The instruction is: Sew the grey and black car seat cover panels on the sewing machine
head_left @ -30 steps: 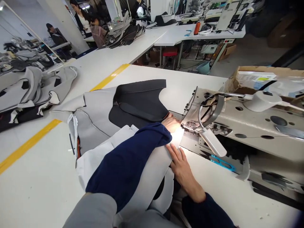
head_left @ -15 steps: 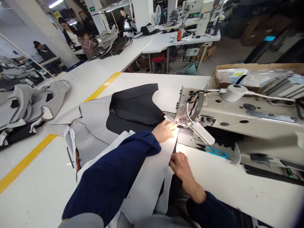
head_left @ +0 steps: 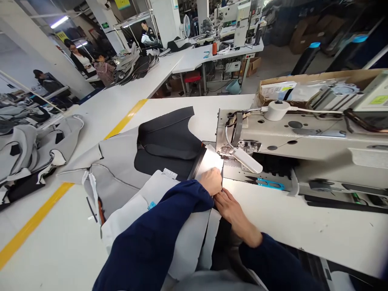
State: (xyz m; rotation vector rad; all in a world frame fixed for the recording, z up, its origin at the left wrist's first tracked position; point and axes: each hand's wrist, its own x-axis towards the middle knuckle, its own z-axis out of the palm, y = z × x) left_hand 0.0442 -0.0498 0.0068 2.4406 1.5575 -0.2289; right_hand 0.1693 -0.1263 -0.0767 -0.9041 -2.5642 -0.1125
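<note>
A large grey-and-black fabric panel (head_left: pixel 169 145) with stitched seams lies across the white table, its edge reaching the sewing machine (head_left: pixel 242 133). My left hand (head_left: pixel 212 180) is closed on the panel's right edge, just in front of the needle area, with its fingertips partly hidden. Right beside it, my right hand (head_left: pixel 232 212) pinches the same edge slightly nearer to me. Below my hands, the pale underside and a dark strip hang toward my lap. The machine's lamp (head_left: pixel 247 159) lights the stitching spot.
Blue-handled thread snips (head_left: pixel 269 184) lie at the machine's base. A cardboard box (head_left: pixel 260 87) of supplies stands behind the machine. Grey sewn pieces (head_left: pixel 36 149) are heaped at left beyond yellow tape (head_left: pixel 33 222). Other people sit or stand at far tables.
My left hand has drawn back from the needle area toward me and closed on the edge. My right hand has come up beside it. The view has shifted slightly rightward.
</note>
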